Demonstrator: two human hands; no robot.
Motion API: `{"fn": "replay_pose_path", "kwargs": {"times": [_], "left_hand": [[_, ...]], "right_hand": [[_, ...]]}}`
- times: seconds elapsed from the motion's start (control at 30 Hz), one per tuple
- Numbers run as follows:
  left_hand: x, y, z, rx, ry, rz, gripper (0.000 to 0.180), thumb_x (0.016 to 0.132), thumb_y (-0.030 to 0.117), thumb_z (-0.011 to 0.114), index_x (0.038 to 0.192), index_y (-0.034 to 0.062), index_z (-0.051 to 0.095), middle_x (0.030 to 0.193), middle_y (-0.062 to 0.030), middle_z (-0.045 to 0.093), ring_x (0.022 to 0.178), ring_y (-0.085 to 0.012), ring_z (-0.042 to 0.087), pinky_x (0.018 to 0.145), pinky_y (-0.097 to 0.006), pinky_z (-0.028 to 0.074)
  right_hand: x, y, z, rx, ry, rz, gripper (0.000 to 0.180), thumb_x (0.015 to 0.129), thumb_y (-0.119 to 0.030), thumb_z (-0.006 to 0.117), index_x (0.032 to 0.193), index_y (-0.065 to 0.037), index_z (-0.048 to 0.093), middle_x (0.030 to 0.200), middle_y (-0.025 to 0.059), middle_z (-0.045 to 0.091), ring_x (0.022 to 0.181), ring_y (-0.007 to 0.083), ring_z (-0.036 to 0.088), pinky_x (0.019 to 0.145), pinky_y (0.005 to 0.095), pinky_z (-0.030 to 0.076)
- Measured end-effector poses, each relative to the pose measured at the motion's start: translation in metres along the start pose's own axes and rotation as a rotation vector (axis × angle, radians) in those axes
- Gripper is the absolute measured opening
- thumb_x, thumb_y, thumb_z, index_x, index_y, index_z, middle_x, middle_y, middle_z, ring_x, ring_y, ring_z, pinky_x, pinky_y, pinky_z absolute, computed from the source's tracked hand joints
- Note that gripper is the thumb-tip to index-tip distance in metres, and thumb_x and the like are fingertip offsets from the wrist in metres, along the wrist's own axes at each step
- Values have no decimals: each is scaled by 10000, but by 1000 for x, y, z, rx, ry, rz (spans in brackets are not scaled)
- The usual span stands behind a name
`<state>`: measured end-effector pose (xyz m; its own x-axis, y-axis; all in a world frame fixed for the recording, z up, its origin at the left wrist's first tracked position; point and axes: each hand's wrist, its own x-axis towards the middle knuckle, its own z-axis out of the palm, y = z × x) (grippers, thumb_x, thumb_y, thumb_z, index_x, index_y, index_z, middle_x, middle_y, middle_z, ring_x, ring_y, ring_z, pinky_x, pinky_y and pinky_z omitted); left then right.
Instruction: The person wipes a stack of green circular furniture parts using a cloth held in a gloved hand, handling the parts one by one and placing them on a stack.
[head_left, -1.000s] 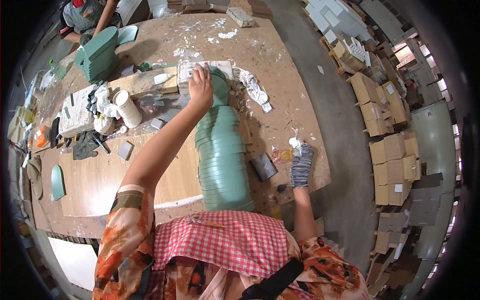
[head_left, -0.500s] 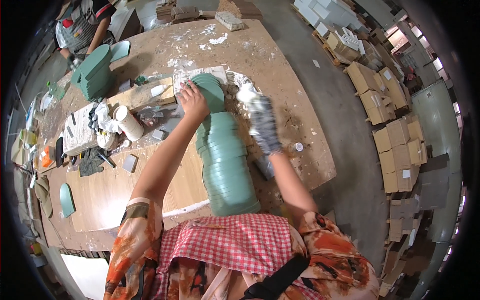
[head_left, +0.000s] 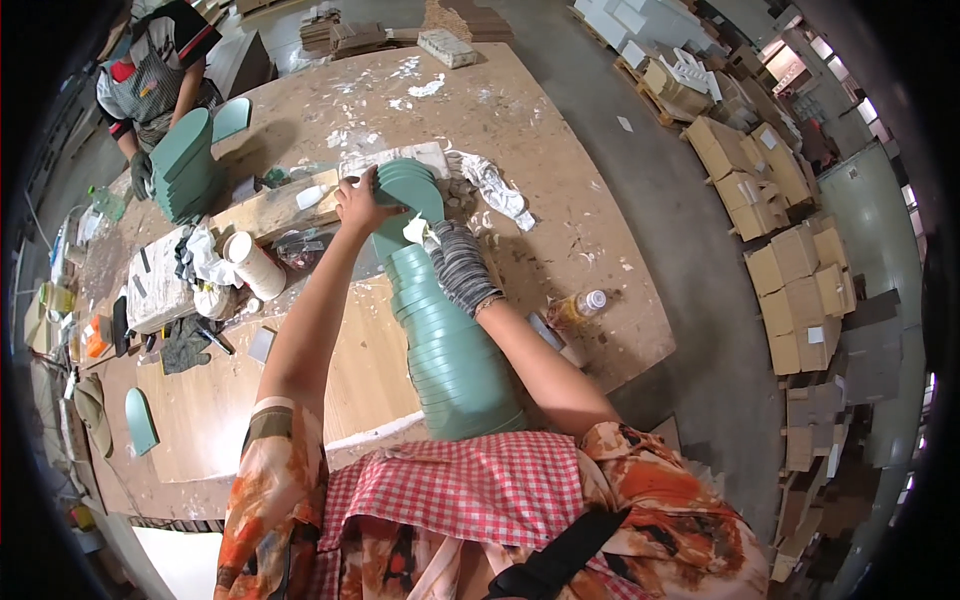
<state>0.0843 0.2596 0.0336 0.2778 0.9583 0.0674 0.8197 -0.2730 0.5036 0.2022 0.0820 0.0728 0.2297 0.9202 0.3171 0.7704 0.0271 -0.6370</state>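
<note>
A long, overlapping row of green round-ended panels [head_left: 455, 350] lies fanned out from my apron toward the far side of the bench. My bare left hand [head_left: 362, 204] is at the left edge of its far end, fingers and thumb spread against the panels. In a grey knitted glove, my right hand [head_left: 463, 268] is closed on a small crumpled white cloth [head_left: 416, 230] over the far panels. Its fingertips are partly hidden by the glove and cloth. Beyond that hand, a longer white rag [head_left: 497, 190] lies crumpled on the bench.
A capped bottle of amber liquid [head_left: 578, 308] is right of my forearm. Left are a white cup [head_left: 254, 266], a dark glove [head_left: 186, 346] and a loose green panel [head_left: 141, 421]. A co-worker [head_left: 160, 80] stands by another green stack [head_left: 187, 170]. Cartons [head_left: 745, 200] line the right side.
My right hand has come left and nearer from beside the white rag to the green panels, with the small white cloth in it. My left hand has shifted from the panel's top to its left edge.
</note>
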Motion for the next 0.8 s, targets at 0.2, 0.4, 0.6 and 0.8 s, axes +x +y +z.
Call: {"fn": "replay_pose_path", "kwargs": {"times": [0.2, 0.4, 0.6, 0.8], "left_hand": [[1, -10, 8, -76, 38, -68, 982, 444, 382, 901, 1299, 263, 432, 1270, -164, 338, 1204, -381, 344, 973, -480, 364], [-35, -23, 15, -560, 68, 434, 787, 536, 113, 858, 1193, 47, 430, 1168, -178, 492, 1097, -333, 491, 924, -390, 423], [-50, -35, 47, -714, 60, 198, 804, 547, 156, 852, 1214, 20, 425, 1096, -210, 563, 1034, -355, 533, 914, -425, 415], [-53, -52, 67, -611, 19, 2, 628, 599, 114, 827, 1122, 3, 498, 1068, -190, 562, 1001, -309, 538, 856, -391, 440]], "right_hand": [[2, 4, 4, 8, 4, 5, 191, 827, -106, 556, 993, -15, 585, 937, 226, 596, 914, 381, 559, 845, 449, 440], [-2, 14, 8, 48, 55, -17, 174, 832, -114, 547, 968, -8, 576, 910, 229, 590, 890, 383, 563, 826, 456, 441], [-1, 7, 2, 85, -16, 14, 213, 892, -118, 497, 1044, 10, 571, 990, 208, 589, 925, 346, 564, 854, 394, 440], [15, 24, 15, 416, -45, -55, 198, 893, -109, 499, 1037, -12, 596, 989, 178, 620, 911, 305, 582, 864, 371, 445]]}}
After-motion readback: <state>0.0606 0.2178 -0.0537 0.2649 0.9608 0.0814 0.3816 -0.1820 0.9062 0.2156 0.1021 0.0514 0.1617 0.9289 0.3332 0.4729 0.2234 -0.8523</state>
